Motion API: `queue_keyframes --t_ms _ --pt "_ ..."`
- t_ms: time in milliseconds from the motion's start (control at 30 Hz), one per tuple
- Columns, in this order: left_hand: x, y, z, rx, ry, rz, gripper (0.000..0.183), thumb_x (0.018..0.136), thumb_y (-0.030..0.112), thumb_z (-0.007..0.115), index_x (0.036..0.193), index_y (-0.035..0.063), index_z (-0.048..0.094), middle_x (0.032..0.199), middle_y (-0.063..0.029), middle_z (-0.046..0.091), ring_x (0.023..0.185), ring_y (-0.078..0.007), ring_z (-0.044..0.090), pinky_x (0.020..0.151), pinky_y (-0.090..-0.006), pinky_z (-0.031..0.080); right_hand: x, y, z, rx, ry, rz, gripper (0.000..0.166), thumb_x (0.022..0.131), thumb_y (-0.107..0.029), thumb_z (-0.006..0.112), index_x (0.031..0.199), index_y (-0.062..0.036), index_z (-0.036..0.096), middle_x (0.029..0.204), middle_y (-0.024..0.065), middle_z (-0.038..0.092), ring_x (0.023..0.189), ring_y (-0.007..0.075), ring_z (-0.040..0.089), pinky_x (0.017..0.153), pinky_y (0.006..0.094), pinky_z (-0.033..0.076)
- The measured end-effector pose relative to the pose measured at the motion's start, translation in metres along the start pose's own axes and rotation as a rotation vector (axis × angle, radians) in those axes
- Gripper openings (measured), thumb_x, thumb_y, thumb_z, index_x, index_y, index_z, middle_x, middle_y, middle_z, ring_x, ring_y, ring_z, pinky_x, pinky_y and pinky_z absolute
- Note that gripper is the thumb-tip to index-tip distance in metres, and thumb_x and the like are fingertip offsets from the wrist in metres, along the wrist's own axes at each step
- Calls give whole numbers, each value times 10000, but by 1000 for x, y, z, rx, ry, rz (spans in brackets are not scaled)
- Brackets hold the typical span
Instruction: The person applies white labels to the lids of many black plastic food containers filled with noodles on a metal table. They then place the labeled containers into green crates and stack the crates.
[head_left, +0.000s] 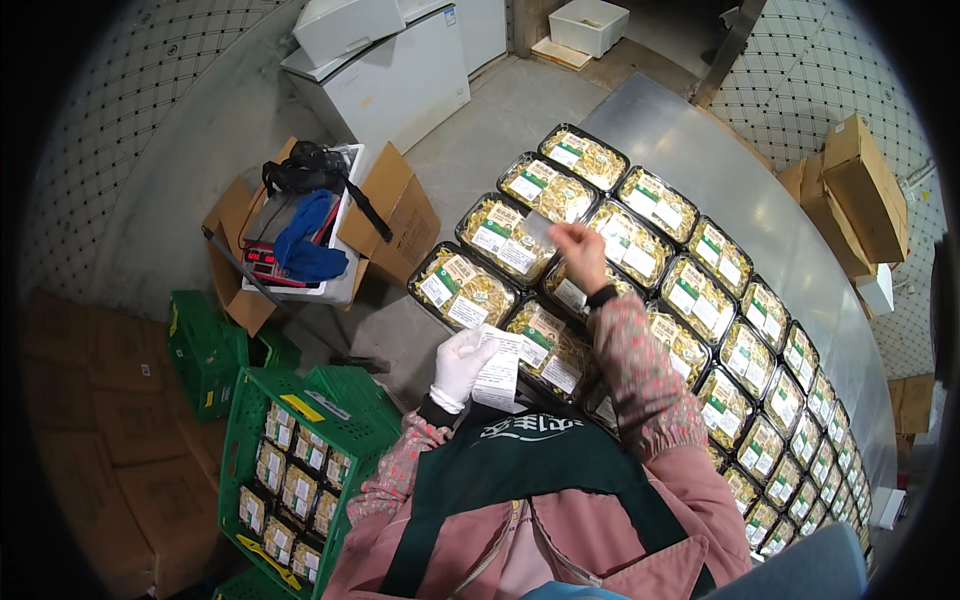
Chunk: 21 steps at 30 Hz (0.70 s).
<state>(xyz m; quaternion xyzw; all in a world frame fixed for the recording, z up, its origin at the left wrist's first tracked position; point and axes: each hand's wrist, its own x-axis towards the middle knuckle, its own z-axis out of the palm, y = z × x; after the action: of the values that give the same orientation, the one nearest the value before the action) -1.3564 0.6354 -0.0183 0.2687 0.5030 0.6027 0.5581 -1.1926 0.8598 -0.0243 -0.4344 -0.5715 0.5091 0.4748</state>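
My left hand (461, 367), in a white glove, holds a strip of white printed labels (498, 375) over the near edge of the metal table. Between the bare fingertips of my right hand (581, 251) is a small greyish, see-through label (538, 227). It is above the right side of a black tray of bean sprouts (504, 241); whether it touches the film is unclear. That tray carries a green-and-beige label and white printed labels. Left of it lies another labelled sprout tray (463, 289). My right forearm hides parts of several trays.
Rows of packed sprout trays (724, 409) extend right along the metal table (667, 135). At left stand a green crate (337, 427) holding sprout packs, and a digital scale (262, 259) with a blue cloth near an open cardboard box (401, 210). A white chest freezer (397, 82) is behind.
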Motion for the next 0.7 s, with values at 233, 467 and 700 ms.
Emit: queue_keyframes --t_ms 233,467,700 --pt "1 29 -24 39 -9 96 192 876 116 679 1018 -7 638 936 -56 683 808 -103 637 764 -252 512 80 20 -21 -886 116 -159 233 782 -292 691 797 -64 732 732 131 683 685 282 647 636 396 498" --pt "15 42 -30 196 -32 265 187 893 96 642 1042 -15 628 1056 -63 653 974 -112 595 873 -268 471 69 15 -19 -1169 206 -429 387 777 -341 710 1040 -74 613 949 102 612 906 306 533 785 409 405" --pt "52 44 -10 -26 27 248 134 898 83 643 1001 -3 637 968 -31 659 857 -85 597 781 -236 480 31 -14 -16 -1144 26 -432 220 875 -255 610 914 -63 709 931 82 652 915 264 569 807 398 412"
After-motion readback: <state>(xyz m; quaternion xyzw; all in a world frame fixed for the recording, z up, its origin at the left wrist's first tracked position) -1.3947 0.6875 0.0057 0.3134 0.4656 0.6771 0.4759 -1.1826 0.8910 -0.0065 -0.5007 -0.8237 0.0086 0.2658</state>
